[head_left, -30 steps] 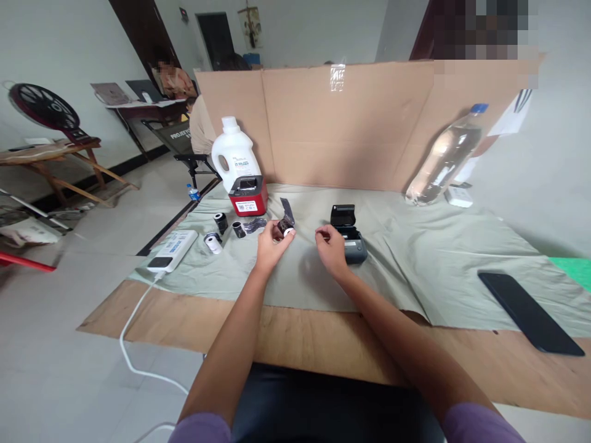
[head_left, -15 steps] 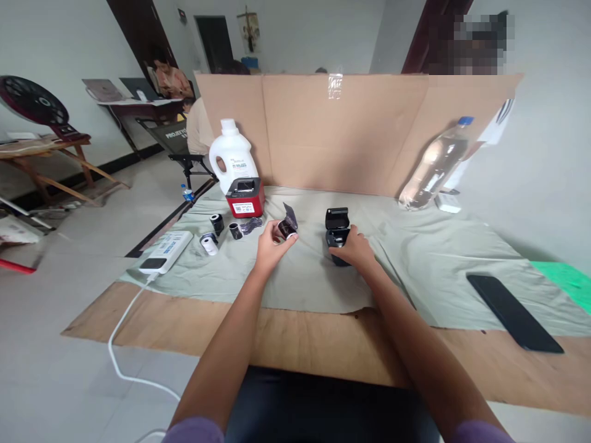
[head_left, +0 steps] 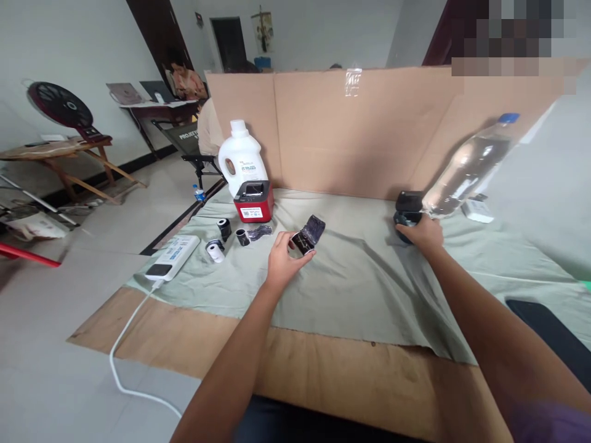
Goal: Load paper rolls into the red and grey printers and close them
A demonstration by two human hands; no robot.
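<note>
My left hand (head_left: 282, 263) holds a small roll in black wrapping (head_left: 305, 237) above the grey-green cloth (head_left: 360, 277), near the middle of the table. My right hand (head_left: 421, 234) is stretched out to the far right and grips a small black printer (head_left: 406, 208) with its lid up, close to a lying clear water bottle (head_left: 468, 166). A red and black printer (head_left: 253, 200) stands at the back left, in front of a white jug (head_left: 241, 157).
Small paper rolls (head_left: 215, 250) and a black roll core (head_left: 241, 236) lie left of my left hand, beside a white power strip (head_left: 173, 255) with a cable. A black phone (head_left: 551, 332) lies at the right. A cardboard screen (head_left: 369, 129) backs the table. People sit behind it at the left.
My right hand has carried the black printer from the middle of the cloth far to the right, next to the bottle. The left hand kept its wrapped roll and barely moved.
</note>
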